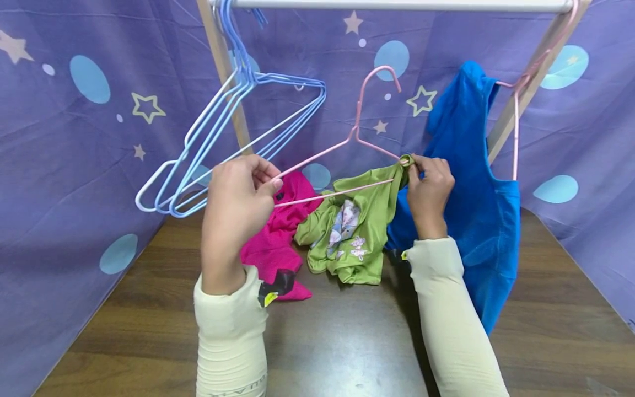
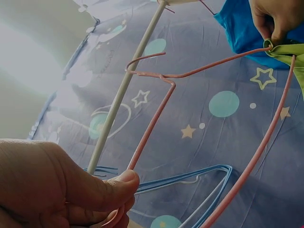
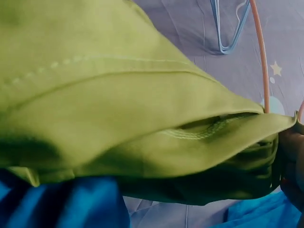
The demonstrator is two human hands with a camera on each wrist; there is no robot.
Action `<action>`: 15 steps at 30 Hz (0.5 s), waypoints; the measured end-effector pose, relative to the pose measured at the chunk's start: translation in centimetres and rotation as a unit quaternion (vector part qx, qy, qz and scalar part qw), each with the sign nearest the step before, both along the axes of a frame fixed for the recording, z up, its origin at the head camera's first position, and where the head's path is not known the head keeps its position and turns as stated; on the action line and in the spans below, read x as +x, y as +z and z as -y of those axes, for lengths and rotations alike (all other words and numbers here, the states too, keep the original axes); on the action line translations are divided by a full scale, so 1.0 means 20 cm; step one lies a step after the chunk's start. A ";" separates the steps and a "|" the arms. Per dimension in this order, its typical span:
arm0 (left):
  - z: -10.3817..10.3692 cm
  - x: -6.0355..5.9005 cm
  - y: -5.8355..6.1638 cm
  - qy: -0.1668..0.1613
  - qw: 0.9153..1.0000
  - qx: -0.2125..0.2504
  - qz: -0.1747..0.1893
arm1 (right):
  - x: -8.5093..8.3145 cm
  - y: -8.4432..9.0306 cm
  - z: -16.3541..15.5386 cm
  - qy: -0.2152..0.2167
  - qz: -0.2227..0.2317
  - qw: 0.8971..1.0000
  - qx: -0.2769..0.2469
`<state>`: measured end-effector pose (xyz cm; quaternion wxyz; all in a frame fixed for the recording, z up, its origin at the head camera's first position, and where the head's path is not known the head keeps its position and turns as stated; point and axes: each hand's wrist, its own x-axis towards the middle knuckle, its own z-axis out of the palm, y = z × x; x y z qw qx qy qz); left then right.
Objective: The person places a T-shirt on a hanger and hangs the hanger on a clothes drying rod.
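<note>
A pink hanger [image 1: 358, 132] is held up between both hands, its hook pointing upward. My left hand [image 1: 238, 212] pinches the hanger's left end between thumb and fingers; the left wrist view shows the thumb pressed on the wire. At the other end my right hand [image 1: 430, 190] pinches the edge of a green printed garment [image 1: 369, 215], drawn over the hanger's right shoulder. The garment's lower part hangs in folds down to the table. In the right wrist view the green cloth [image 3: 118, 104] fills most of the picture, and only a bit of the right hand shows at the edge.
Several blue and white hangers [image 1: 243, 88] hang from the rail [image 1: 397, 5] at left. A blue garment [image 1: 476, 220] hangs on another pink hanger [image 1: 516, 127] at right. A crumpled magenta garment [image 1: 273, 248] lies on the wooden table [image 1: 337, 342]. A patterned curtain [image 1: 168, 66] stands behind.
</note>
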<state>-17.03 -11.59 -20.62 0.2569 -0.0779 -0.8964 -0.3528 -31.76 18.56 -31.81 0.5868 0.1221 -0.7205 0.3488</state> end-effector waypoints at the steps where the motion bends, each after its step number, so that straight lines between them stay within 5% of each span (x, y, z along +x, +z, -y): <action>1: 0.00 0.00 0.00 0.000 1.000 0.000 -0.001 | 0.00 0.00 0.00 0.001 -0.001 1.000 -0.002; 15: 0.02 0.01 0.00 0.018 0.999 0.007 -0.028 | 0.05 0.04 0.00 0.019 0.005 0.999 0.050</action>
